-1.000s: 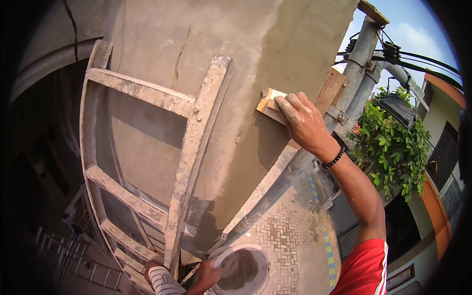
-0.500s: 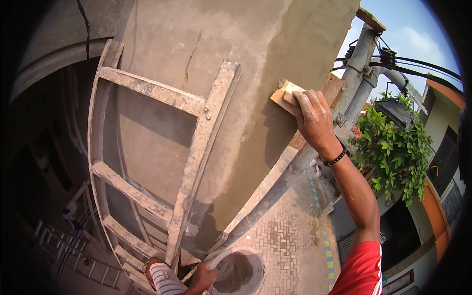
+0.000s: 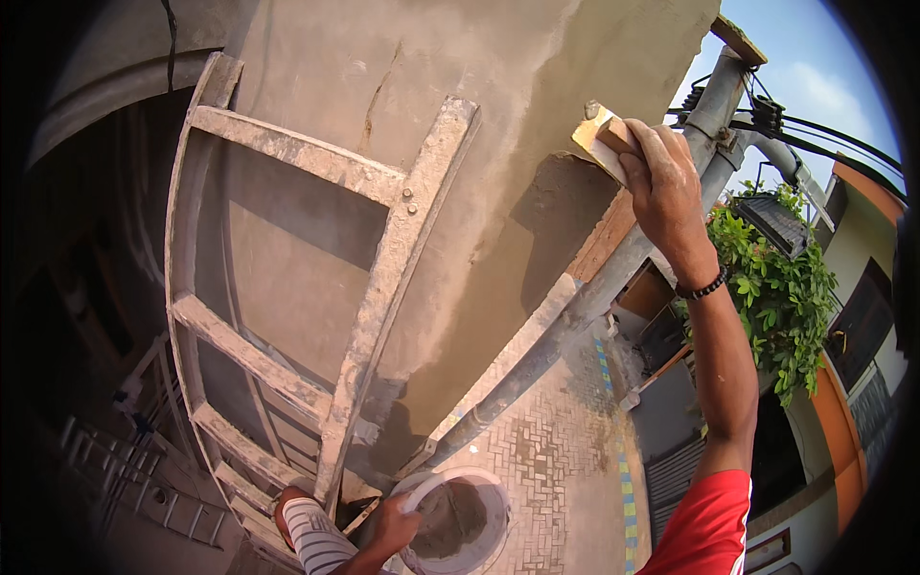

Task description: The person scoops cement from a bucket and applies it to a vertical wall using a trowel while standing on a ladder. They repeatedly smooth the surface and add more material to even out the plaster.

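High at the right, my right hand [image 3: 668, 182] grips the handle of a plasterer's float [image 3: 599, 144], its thumb and fingers wrapped around the wooden grip. A dab of mortar sits on the float's upper end. The float is tilted beside the damp, freshly plastered strip of wall [image 3: 561, 125]; whether it touches the wall I cannot tell. Low in the view, my left hand [image 3: 395, 525] is closed on the rim of a pale bucket [image 3: 500, 508]. Wet grey mortar [image 3: 448, 517] lies inside that bucket.
A mortar-spattered wooden ladder [image 3: 369, 307] leans along the wall at left. A straight wooden batten [image 3: 517, 355] edges the plaster beside a grey pole [image 3: 613, 278] with cables. Paving [image 3: 546, 470] lies far below. A leg in striped cloth [image 3: 321, 532] shows near the ladder's rungs.
My right hand has moved the float up and to the right, uncovering damp plaster beneath it. My left hand stays at the bucket. The whole view has shifted slightly.
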Tool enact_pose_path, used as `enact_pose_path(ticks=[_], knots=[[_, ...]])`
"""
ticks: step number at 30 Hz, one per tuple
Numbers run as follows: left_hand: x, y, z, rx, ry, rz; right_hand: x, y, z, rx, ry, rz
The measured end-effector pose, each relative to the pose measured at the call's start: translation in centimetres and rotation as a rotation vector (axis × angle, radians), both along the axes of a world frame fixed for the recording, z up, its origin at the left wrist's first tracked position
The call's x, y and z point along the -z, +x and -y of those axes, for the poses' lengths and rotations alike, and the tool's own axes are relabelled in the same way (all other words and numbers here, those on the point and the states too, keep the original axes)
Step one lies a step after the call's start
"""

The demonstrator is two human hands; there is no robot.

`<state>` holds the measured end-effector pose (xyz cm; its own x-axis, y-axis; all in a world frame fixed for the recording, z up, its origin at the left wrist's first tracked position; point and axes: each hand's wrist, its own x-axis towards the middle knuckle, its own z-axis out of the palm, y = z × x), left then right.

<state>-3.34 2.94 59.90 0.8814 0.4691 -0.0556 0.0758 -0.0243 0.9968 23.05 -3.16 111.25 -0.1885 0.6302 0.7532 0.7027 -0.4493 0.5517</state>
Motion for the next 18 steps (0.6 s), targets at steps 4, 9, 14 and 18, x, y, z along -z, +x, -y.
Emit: enact_pose_path(ticks=[4,9,14,18], knots=[[-0.9,0.3,0.2,0.085,-0.047,0.006,-5.0,3.3,-0.3,0.06,-0.007,0.037],[-0.8,0.4,0.6,0.047,-0.062,0.067,7.0,2.9,-2.5,0.027,-0.289,-0.135],[-0.1,0.0,0.9,0.044,0.011,0.061,20.5,3.5,-1.0,0.002,-0.445,-0.163],[-1.9,-1.1,0.2,0.054,-0.025,0.063,23.6,2.9,0.6,0.003,-0.574,-0.382]])
